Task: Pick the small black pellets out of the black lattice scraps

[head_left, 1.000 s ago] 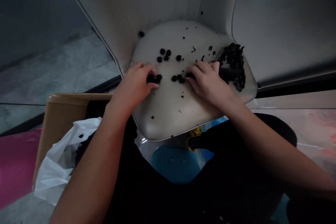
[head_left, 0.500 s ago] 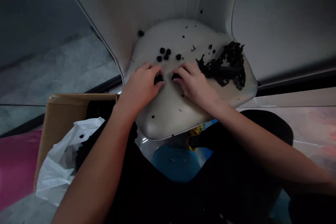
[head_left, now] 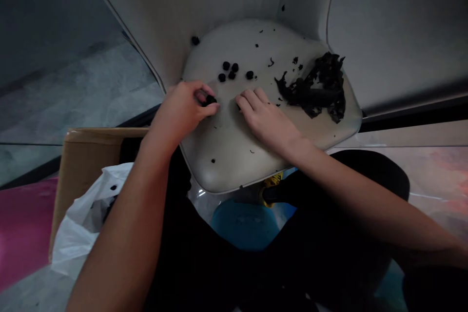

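My left hand point(head_left: 179, 109) is closed, with small black rubbery lumps point(head_left: 209, 100) between thumb and fingers, over the left part of a pale chair seat point(head_left: 234, 156). My right hand point(head_left: 265, 119) rests palm down on the seat's middle, fingers together and bent. A sliver of something dark shows under its fingertips; the rest is hidden. Just beyond the hands lie several round black pieces point(head_left: 231, 74) in a loose cluster, with a single black piece point(head_left: 249, 74) to their right. A torn, crumpled black sheet point(head_left: 314, 92) lies right of my right hand.
Black scraps point(head_left: 271, 62) are scattered over the seat. Another black piece point(head_left: 195, 40) sits by the backrest. At lower left stands a cardboard box point(head_left: 78, 156) with a white plastic bag point(head_left: 78, 234). A blue stool-like object point(head_left: 244, 224) is below the seat.
My left hand has moved left, away from my right hand, carrying black lumps. My right hand has flattened a little onto the seat, and the black piece in its fingers is now mostly hidden.
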### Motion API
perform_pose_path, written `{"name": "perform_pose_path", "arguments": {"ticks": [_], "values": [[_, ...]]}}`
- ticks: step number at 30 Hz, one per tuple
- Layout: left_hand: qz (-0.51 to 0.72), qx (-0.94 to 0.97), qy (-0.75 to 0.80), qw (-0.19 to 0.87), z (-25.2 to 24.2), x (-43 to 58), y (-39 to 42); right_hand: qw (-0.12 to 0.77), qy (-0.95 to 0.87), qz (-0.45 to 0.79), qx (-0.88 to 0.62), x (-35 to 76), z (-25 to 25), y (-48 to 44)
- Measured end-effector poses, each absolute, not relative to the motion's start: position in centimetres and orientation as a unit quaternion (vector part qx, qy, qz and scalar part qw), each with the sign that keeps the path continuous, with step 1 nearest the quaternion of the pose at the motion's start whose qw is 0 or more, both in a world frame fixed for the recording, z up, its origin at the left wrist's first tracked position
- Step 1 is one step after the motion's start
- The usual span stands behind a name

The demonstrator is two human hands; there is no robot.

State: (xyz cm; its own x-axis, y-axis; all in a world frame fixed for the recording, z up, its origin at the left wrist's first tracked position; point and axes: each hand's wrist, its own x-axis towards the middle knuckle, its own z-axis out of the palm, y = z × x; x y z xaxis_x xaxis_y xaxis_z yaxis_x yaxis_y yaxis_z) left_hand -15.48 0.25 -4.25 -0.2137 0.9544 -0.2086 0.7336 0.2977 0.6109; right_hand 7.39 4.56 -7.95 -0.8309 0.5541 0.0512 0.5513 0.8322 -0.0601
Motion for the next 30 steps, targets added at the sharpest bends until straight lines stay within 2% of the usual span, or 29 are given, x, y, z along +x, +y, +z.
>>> {"name": "perform_pose_path", "arguments": {"ticks": [5, 8, 12, 15, 18, 23, 26, 30], "values": [[0.267, 0.532, 0.747, 0.296, -4.1, -15.9, 0.1, 0.039, -0.952, 0.042, -0.301, 7.6, -8.2, 4.5], [0.338, 0.51, 0.723, 0.32, -4.3, -15.8, 0.1, 0.104, -0.934, 0.095, -0.327, 8.1, -9.0, 5.4], [0.415, 0.469, 0.692, 0.36, -4.1, -15.6, 0.1, 0.234, -0.859, 0.268, -0.368, 9.0, -10.1, 7.5], [0.453, 0.443, 0.677, 0.376, -3.3, -15.5, -0.2, 0.27, -0.773, 0.428, -0.383, 9.7, -9.8, 8.9], [0.505, 0.42, 0.651, 0.381, -2.0, -15.0, -1.3, 0.253, -0.746, 0.499, -0.36, 10.2, -8.6, 9.4], [0.609, 0.364, 0.585, 0.392, 0.6, -14.2, -6.0, 0.205, -0.82, 0.465, -0.262, 8.9, -6.4, 8.5], [0.644, 0.317, 0.558, 0.416, 1.0, -15.0, -11.4, 0.169, -0.828, 0.494, -0.204, 5.7, -5.0, 6.3], [0.699, 0.196, 0.557, 0.402, -1.8, -17.4, -21.4, 0.068, -0.758, 0.625, -0.174, -1.4, -2.2, 0.9]]}}
